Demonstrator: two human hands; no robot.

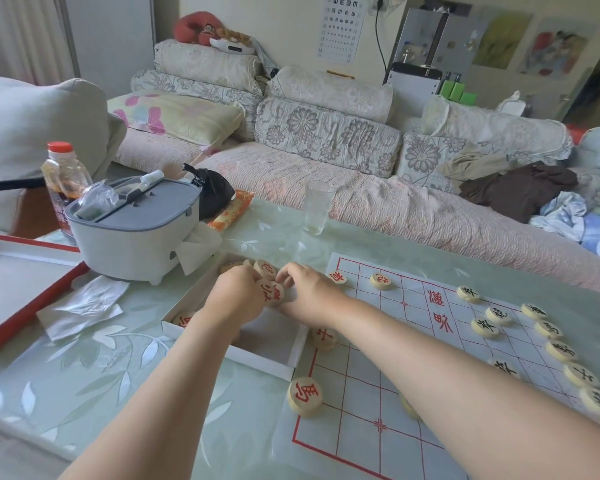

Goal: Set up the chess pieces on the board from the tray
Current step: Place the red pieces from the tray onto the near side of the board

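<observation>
At the far left a red-edged panel (21, 289) was observed lying on the table (84, 382). A red-capped bottle (61, 181) was noted standing behind a grey container (132, 233). Crumpled paper (84, 306) was recorded in front of the container, and a black bag (210, 190) and an orange packet (231, 211) behind it.

The tray (257, 362) — white and shallow — was found set against the left edge of the board (413, 375). A lone piece (182, 320) was seen at the tray's left wall, partly hidden by the left forearm. The left hand (236, 292) was found inside the tray, fingers curled down onto a cluster (274, 294) of red-lettered pieces at the tray's far end; whether any piece was gripped could not be told. The right hand (309, 292) was found at the same cluster from the other side, with thumb and bent fingers closed narrowly round it.

A glass (317, 207) was noted upright beyond the hands, near the table's far edge.

On the board, four red pieces (305, 395) were counted at its left side, well apart from one another. Black pieces (498, 315) were seen ranged along the right side — one more piece lay mostly hidden under the right forearm. A sofa (326, 150) with cushions was recorded behind the table, with dark clothing (520, 188) heaped at its right end.
</observation>
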